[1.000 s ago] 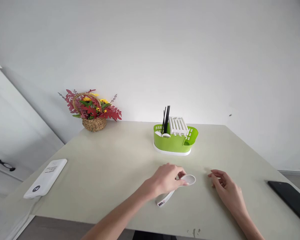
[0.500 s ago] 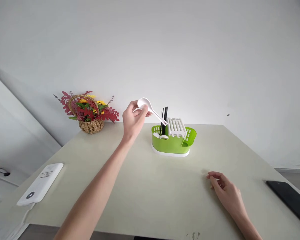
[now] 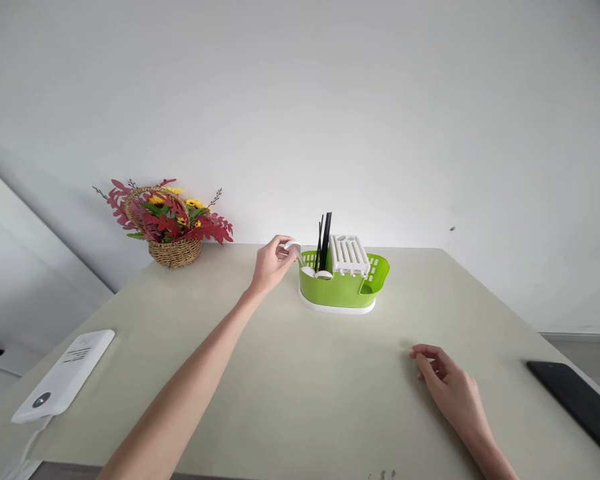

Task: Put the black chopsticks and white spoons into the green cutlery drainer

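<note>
My left hand [image 3: 274, 263] is closed on the bowl of a white spoon [image 3: 293, 245] at the left end of a green utensil holder [image 3: 337, 290]. The spoon's handle points down into the holder's left part; how deep it reaches is hidden. Black chopsticks [image 3: 325, 240] stand upright there, with the white bowls of other spoons [image 3: 323, 274] at the front rim. A slotted white rack [image 3: 350, 255] tops the holder's middle. My right hand [image 3: 450, 383] rests on the table at the right, fingers loosely curled, holding nothing I can see.
A wicker basket of artificial flowers [image 3: 175, 252] stands at the table's back left. A white power bank [image 3: 65, 377] with a cable lies at the left edge, and a black phone [image 3: 577, 407] at the right edge. The wall is right behind the table.
My left hand picked the white spoon up from the table, raised it handle-forward, then lowered it at the holder's left end. My right hand has stayed in place. The view has shifted slightly.
</note>
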Tool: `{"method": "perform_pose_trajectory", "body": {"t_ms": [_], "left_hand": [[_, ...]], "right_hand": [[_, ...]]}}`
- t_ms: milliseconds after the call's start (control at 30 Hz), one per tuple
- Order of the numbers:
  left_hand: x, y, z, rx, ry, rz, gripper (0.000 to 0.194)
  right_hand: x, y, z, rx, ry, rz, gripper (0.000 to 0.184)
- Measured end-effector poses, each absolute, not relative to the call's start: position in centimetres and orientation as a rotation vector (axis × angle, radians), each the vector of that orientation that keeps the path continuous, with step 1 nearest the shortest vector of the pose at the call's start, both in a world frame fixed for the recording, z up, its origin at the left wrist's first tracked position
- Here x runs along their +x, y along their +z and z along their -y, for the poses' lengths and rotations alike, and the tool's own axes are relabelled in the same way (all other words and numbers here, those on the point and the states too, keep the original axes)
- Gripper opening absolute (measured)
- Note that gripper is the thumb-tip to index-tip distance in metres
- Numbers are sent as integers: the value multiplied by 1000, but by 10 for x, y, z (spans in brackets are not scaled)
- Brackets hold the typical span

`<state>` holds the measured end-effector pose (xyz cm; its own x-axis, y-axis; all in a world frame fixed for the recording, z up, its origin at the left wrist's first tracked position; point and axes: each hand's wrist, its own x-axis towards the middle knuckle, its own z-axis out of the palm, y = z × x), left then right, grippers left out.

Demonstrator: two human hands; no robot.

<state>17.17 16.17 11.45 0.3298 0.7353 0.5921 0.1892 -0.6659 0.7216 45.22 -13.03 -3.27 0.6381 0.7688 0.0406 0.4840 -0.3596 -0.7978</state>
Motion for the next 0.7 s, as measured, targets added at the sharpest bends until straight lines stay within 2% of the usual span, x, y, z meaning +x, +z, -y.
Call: {"method": "perform_pose_trajectory", "body": {"t_ms": [400, 567, 700], "left_hand": [[178, 93, -161, 1983, 990, -711, 19], [178, 88, -162, 1923, 990, -714, 23], [170, 82, -158, 1861, 1119, -758, 24]], "right_hand": [[455, -34, 131, -2075, 484, 944, 39], [454, -36, 130, -2070, 476, 961, 39], [456, -37, 130, -2073, 453, 977, 39]]}}
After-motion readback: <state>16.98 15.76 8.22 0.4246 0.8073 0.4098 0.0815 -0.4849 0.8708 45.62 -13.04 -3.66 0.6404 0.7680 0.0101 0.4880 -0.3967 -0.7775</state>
